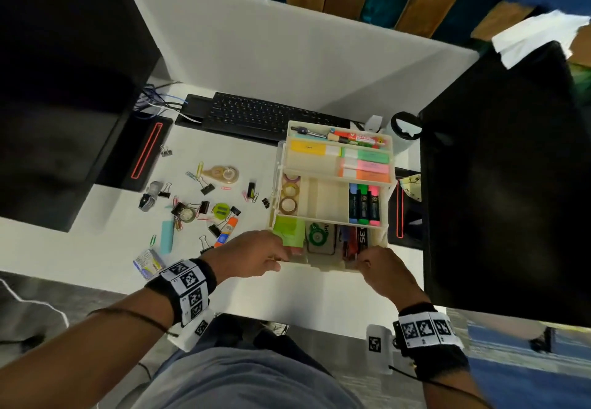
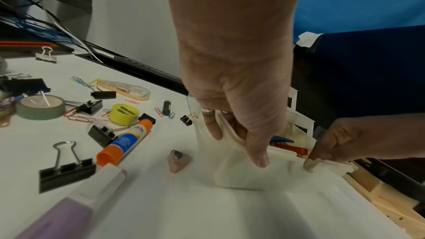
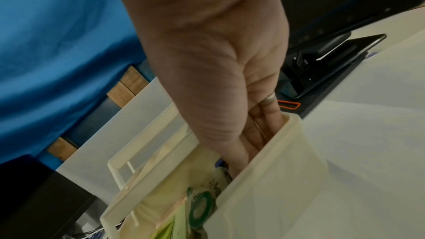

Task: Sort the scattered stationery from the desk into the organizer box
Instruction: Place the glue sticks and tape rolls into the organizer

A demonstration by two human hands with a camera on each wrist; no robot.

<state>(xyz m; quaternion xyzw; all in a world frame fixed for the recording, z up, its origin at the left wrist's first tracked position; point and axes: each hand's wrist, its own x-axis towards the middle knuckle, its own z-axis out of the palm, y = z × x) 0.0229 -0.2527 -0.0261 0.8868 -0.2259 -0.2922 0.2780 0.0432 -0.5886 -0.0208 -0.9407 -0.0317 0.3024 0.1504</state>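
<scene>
A cream tiered organizer box [image 1: 323,267] stands on the white desk, with sticky notes, highlighters and tape rolls in its trays. My left hand [image 1: 275,253] grips its front left rim, fingers inside and thumb on the outer wall [image 2: 241,170]. At the front right corner my right hand [image 1: 364,260] holds the rim, its fingers [image 3: 260,130] tucked behind the wall [image 3: 276,188]. Left of the box lie a glue stick [image 1: 226,232], a tape roll [image 1: 186,213], a correction tape [image 1: 223,174], a teal eraser [image 1: 167,236], a staples box [image 1: 148,264], and several binder clips and paper clips.
A black keyboard [image 1: 256,114] lies behind the box. Dark monitors stand at the left [image 1: 64,89] and right [image 1: 505,184], their bases on the desk. Cables [image 1: 156,101] run at the back left. The desk's near edge is just below my hands.
</scene>
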